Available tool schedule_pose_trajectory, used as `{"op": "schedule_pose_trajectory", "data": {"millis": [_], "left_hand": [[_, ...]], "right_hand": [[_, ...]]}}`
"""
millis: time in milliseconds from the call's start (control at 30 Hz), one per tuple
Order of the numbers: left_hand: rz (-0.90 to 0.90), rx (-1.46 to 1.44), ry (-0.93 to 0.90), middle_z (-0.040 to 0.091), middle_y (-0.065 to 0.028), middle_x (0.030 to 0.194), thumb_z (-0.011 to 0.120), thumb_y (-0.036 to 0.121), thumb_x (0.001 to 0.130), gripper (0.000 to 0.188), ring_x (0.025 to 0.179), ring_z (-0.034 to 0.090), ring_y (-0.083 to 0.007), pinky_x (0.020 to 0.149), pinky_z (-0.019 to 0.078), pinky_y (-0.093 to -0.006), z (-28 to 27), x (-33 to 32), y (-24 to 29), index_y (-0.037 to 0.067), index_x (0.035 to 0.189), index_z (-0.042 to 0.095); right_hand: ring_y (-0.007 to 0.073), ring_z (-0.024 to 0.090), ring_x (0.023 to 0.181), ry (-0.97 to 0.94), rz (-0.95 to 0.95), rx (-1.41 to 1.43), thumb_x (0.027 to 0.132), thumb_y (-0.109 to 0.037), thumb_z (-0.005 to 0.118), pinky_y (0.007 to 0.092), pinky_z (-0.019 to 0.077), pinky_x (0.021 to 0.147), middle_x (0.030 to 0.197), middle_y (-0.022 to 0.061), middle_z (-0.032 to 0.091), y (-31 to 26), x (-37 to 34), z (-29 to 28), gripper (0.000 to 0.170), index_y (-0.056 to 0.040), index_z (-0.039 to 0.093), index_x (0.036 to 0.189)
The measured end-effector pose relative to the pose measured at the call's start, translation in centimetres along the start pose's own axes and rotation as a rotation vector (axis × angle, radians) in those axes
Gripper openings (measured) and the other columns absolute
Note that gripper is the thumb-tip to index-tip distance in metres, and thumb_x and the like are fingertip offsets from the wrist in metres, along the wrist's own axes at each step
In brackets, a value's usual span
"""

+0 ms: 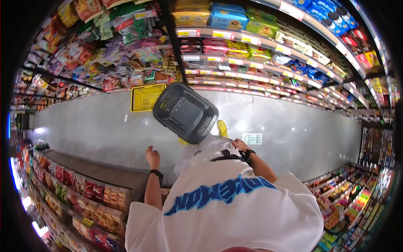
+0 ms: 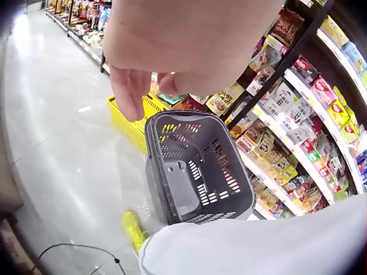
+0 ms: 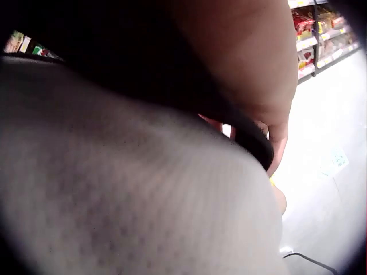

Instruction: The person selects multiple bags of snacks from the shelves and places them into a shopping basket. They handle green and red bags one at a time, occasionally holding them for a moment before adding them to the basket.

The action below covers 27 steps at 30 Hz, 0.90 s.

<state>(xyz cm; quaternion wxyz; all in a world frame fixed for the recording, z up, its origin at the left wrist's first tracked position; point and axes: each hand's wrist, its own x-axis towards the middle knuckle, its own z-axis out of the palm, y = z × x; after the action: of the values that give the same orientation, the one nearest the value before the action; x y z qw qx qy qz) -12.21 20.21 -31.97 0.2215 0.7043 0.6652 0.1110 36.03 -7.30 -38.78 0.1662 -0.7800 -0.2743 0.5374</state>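
It looks like a pause beside the black basket (image 1: 184,112) near the far edge of the floor (image 1: 294,122), left hand (image 1: 153,157) loose and empty, right hand's (image 1: 241,145) hold unclear; lifting the basket would call for reaching down.

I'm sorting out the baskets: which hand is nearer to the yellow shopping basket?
Left. The left hand hangs apart from the yellow shopping basket, on the person's side of it; the right hand is farther right, near the waist.

White shirt (image 1: 252,222), six o'clock: "POKÉMON" in blue letters, upside down.
Floor sign (image 1: 252,139), between three and four o'clock: green arrow pointing to nine; small characters unreadable.
Shelf tags (image 1: 223,35), one o'clock: figures too small.
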Motion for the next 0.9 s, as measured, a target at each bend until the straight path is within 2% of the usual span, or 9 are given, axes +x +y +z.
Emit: {"op": "schedule_pose_trajectory", "data": {"millis": [133, 200, 233, 333, 467, 533, 633, 767, 900], "left_hand": [[0.029, -0.084, 0.052, 0.062, -0.0200, 0.101, 0.054, 0.000, 0.078, 0.030, 0.094, 0.060, -0.0381, 0.081, 0.0479, -0.0460, 1.4, -0.5, -0.5, 0.001, 0.108, 0.056], [-0.008, -0.087, 0.060, 0.062, -0.0201, 0.100, 0.054, 0.000, 0.078, 0.030, 0.095, 0.060, -0.0378, 0.081, 0.0480, -0.0458, 0.9, -0.9, -0.7, 0.001, 0.108, 0.056], [-0.025, -0.095, 0.068, 0.062, -0.0202, 0.099, 0.054, 0.000, 0.078, 0.030, 0.095, 0.060, -0.0377, 0.081, 0.0480, -0.0457, 0.7, -0.7, -1.2, 0.001, 0.107, 0.056], [0.020, -0.136, 0.054, 0.063, -0.0209, 0.099, 0.055, 0.001, 0.077, 0.029, 0.094, 0.060, -0.0386, 0.081, 0.0482, -0.0454, 0.8, -1.1, -3.4, 0.001, 0.106, 0.057], [-0.147, -0.193, -0.072, 0.064, -0.0220, 0.098, 0.054, 0.001, 0.076, 0.027, 0.095, 0.059, -0.0414, 0.082, 0.0482, -0.0454, 2.2, -1.4, -7.2, -0.001, 0.103, 0.059], [-0.196, -0.212, -0.095, 0.064, -0.0226, 0.098, 0.054, 0.001, 0.076, 0.027, 0.095, 0.060, -0.0415, 0.082, 0.0480, -0.0466, 2.3, -1.6, -8.6, -0.001, 0.102, 0.059], [-0.178, -0.157, -0.075, 0.065, -0.0235, 0.096, 0.054, 0.003, 0.077, 0.026, 0.093, 0.060, -0.0418, 0.081, 0.0479, -0.0484, 2.1, -3.2, -10.6, -0.001, 0.102, 0.060], [-0.247, -0.145, -0.069, 0.065, -0.0239, 0.096, 0.054, 0.005, 0.077, 0.026, 0.092, 0.061, -0.0423, 0.081, 0.0479, -0.0502, 1.6, -4.2, -13.0, -0.001, 0.102, 0.061], [-0.351, -0.138, -0.087, 0.066, -0.0235, 0.094, 0.055, 0.007, 0.077, 0.027, 0.092, 0.061, -0.0427, 0.082, 0.0479, -0.0500, 0.0, -5.1, -13.3, 0.001, 0.102, 0.062]], "right_hand": [[0.0237, 0.065, 0.074, -0.108, 0.068, 0.006, 0.085, -0.045, 0.053, 0.0334, 0.0503, 0.070, 0.078, 0.0137, 0.068, -3.8, -0.2, -1.0, 0.051, 0.0020, 0.063, 0.101], [0.0215, 0.062, 0.063, 0.036, -0.075, -0.012, 0.086, -0.040, 0.053, 0.0345, 0.0492, 0.059, 0.075, 0.0128, 0.067, -4.2, 0.0, 1.4, 0.046, 0.0018, 0.062, 0.103], [0.0226, 0.062, 0.060, 0.032, 0.055, -0.022, 0.088, -0.036, 0.052, 0.0363, 0.0486, 0.057, 0.075, 0.0130, 0.066, -5.6, -0.6, 2.0, 0.043, 0.0021, 0.061, 0.105], [0.0310, 0.066, 0.077, 0.247, -0.205, -0.107, 0.089, -0.037, 0.051, 0.0395, 0.0511, 0.070, 0.083, 0.0187, 0.068, -3.5, 2.0, 5.6, 0.044, 0.0017, 0.061, 0.107], [0.0323, 0.066, 0.090, 0.001, -0.096, -0.134, 0.088, -0.036, 0.052, 0.0398, 0.0521, 0.079, 0.093, 0.0180, 0.069, -6.3, 1.7, 6.5, 0.039, -0.0014, 0.064, 0.101], [0.0196, 0.065, 0.069, -0.150, -0.085, -0.015, 0.091, -0.034, 0.054, 0.0333, 0.0518, 0.063, 0.077, 0.0103, 0.067, -8.6, 1.0, 6.8, 0.035, -0.0007, 0.063, 0.097], [0.0242, 0.067, 0.073, -0.161, -0.118, -0.421, 0.091, -0.035, 0.051, 0.0355, 0.0532, 0.066, 0.085, 0.0144, 0.069, -12.4, -0.1, 7.3, 0.039, -0.0007, 0.063, 0.104], [0.0343, 0.064, 0.098, -0.233, 0.037, -0.466, 0.089, -0.035, 0.049, 0.0406, 0.0508, 0.086, 0.108, 0.0215, 0.066, -15.5, -0.3, 8.6, 0.043, -0.0026, 0.063, 0.113], [0.0352, 0.063, 0.102, -0.209, 0.045, -0.426, 0.082, -0.036, 0.053, 0.0409, 0.0491, 0.087, 0.107, 0.0223, 0.066, -15.6, 1.4, 10.3, 0.044, -0.0022, 0.066, 0.108]]}}
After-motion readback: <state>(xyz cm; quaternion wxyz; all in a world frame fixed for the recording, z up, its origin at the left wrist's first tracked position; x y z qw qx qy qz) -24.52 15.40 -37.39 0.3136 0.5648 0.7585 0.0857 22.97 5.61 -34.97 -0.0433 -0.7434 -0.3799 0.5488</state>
